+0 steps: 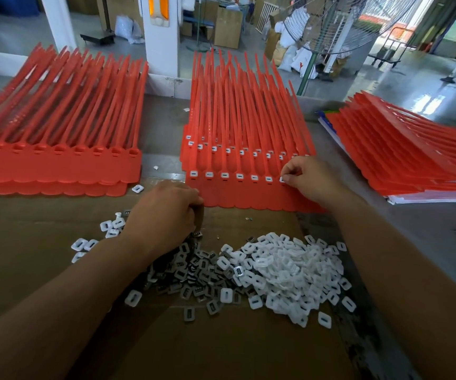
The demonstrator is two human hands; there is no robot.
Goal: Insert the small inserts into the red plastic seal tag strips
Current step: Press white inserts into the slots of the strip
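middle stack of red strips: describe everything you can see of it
The middle stack is several glossy red plastic sheets of joined strips, with the tails fanning away from the person and the scalloped tag edge nearest. The top sheet's row of sockets holds six white inserts, and lower layers show inserts too. The right hand pinches a seventh insert at the next socket. The stack's front edge rests on the cardboard.

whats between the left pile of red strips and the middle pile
In the head view, a gap of grey table separates the left pile from the middle pile; only a few stray white inserts lie there.
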